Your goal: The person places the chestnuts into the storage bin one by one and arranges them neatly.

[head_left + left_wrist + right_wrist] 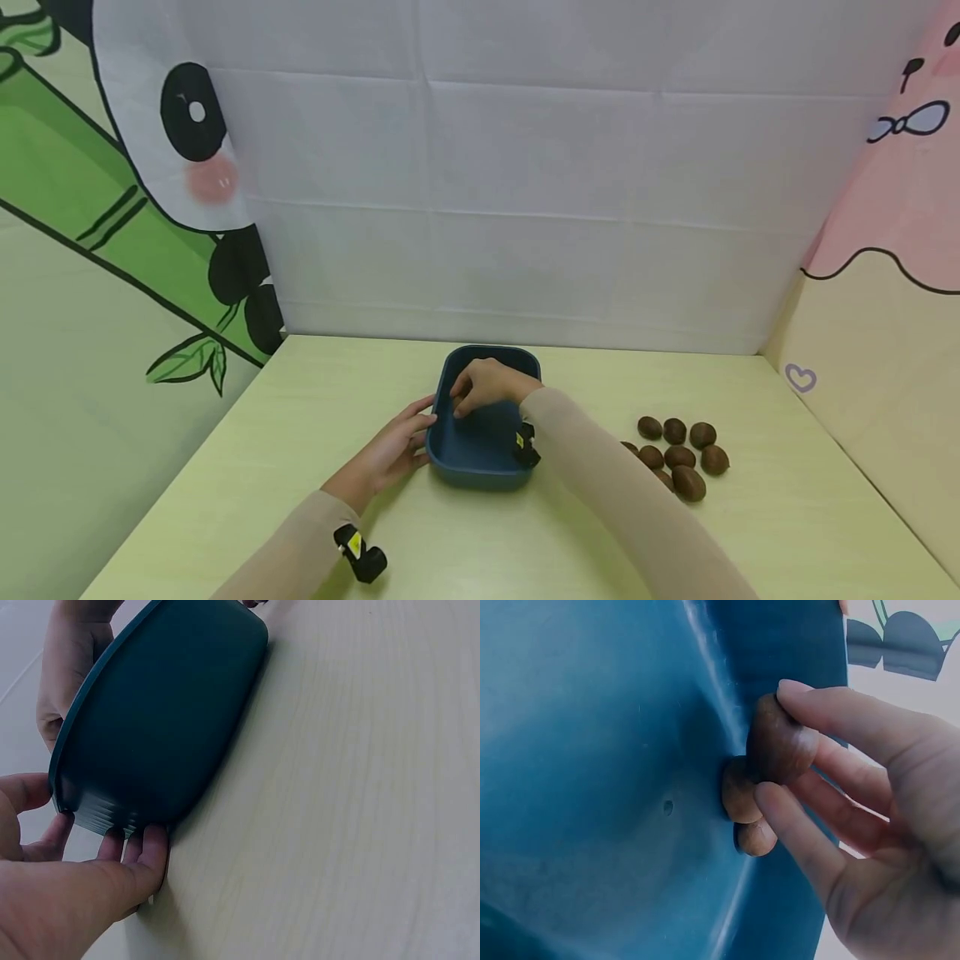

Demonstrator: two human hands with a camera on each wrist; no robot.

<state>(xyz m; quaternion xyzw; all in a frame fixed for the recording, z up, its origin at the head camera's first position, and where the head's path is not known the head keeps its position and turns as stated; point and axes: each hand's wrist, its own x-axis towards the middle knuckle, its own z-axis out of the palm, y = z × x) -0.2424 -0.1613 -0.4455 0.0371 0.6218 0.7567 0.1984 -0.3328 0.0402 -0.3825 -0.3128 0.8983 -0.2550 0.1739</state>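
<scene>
A blue rectangular plastic container rests on the table, its side wall showing large in the left wrist view. At its left wall, my left hand holds it, with a digit at the rim and other fingertips against the outside. My right hand reaches inside the container. Between thumb and finger it pinches a brown chestnut, seen in the right wrist view. Just beyond lie a second chestnut and a third chestnut, against the container's inner edge. The head view hides these behind the hand and wall.
Several loose chestnuts are grouped on the pale table to the right, partly covered by the right sleeve. A white cloth hangs behind the table. Printed panels stand at both sides.
</scene>
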